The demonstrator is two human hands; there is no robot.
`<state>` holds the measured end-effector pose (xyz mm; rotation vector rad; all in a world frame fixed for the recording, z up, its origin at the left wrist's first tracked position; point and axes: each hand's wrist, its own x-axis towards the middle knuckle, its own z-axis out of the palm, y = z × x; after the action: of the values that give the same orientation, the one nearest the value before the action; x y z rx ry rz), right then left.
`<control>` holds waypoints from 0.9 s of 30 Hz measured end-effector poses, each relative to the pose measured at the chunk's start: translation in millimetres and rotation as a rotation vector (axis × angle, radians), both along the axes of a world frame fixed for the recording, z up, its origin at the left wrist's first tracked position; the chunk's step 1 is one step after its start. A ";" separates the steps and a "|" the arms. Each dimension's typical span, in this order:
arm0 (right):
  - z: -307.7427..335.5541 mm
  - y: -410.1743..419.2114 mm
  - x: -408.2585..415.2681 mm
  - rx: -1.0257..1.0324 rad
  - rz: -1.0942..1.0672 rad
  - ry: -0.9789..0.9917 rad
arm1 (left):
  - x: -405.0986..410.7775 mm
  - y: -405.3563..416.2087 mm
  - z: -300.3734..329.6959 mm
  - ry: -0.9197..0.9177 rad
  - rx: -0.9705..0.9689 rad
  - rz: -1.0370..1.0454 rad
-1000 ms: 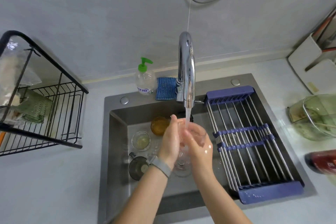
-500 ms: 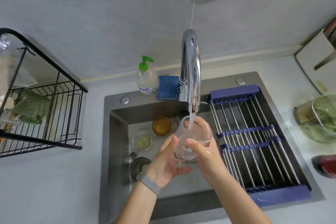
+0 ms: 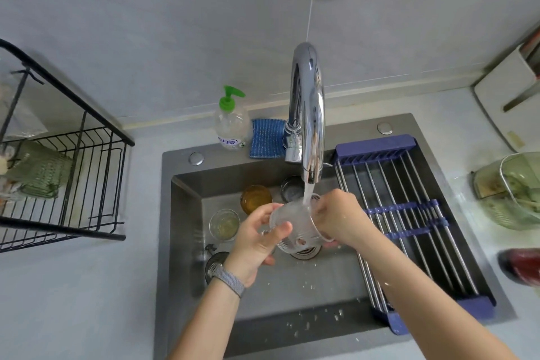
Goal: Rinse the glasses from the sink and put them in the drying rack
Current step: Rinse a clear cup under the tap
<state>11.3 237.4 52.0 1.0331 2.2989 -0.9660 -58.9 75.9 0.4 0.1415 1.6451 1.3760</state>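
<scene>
Both hands, left hand (image 3: 254, 240) and right hand (image 3: 339, 221), grip the ribbed glass (image 3: 295, 225) under the tap; amber glass (image 3: 255, 198) at ten o'clock waits, unrinsed I'd say.

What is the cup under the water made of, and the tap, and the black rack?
The cup looks like clear ribbed glass, or maybe plastic: you can see fingers through it. The tap looks like shiny polished metal, since it mirrors the room. The black rack seems thin metal wire with a matte black coating.

Home kitchen; steel sink (image 3: 187, 213), faucet (image 3: 308, 114), soap bottle (image 3: 230, 128), dish rack (image 3: 96, 184)
</scene>
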 end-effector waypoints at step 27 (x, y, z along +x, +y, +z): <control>-9.4 2.7 26.2 0.651 0.938 1.087 | -8.8 12.8 14.6 -0.375 0.112 0.155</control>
<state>37.5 240.1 42.6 -0.7080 3.4847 -0.3393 -67.7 88.8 15.0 -0.1741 1.2879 1.5080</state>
